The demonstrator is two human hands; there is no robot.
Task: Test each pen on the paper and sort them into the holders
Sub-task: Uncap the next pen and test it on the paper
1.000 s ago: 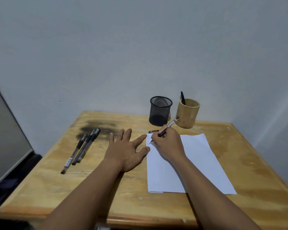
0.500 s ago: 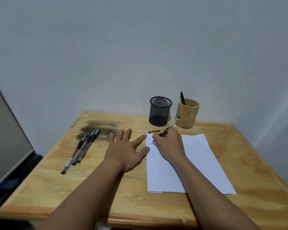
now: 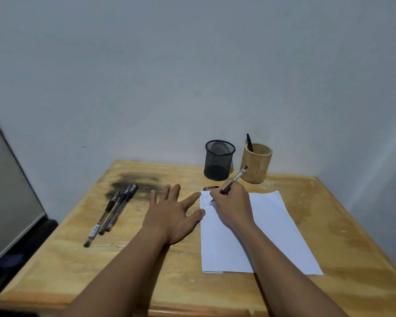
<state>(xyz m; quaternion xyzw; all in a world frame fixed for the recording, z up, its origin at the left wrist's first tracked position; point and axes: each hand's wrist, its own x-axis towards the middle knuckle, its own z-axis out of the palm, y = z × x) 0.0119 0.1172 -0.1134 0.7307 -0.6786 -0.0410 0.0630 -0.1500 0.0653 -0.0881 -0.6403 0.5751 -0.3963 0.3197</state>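
Observation:
My right hand [image 3: 234,205] grips a clear-barrelled pen [image 3: 234,180] with its tip down on the top left corner of the white paper [image 3: 274,229], beside two lines of scribble. My left hand [image 3: 172,213] lies flat on the table, fingers spread, thumb and forefinger touching the paper's left edge. Three capped pens [image 3: 113,212] lie side by side at the left of the table. At the back stand a black mesh holder [image 3: 218,160] with nothing seen inside and a bamboo holder [image 3: 256,163] with one black pen [image 3: 249,142] in it.
A loose pen cap [image 3: 210,188] lies just beyond the paper's top left corner. The wooden table [image 3: 192,282] has a dark stain behind the three pens and stands against a plain wall. A grey panel [image 3: 7,191] leans at the far left.
My right hand has shifted the pen slightly down and right on the paper while writing; a second line of scribble now shows. My left hand has stayed put.

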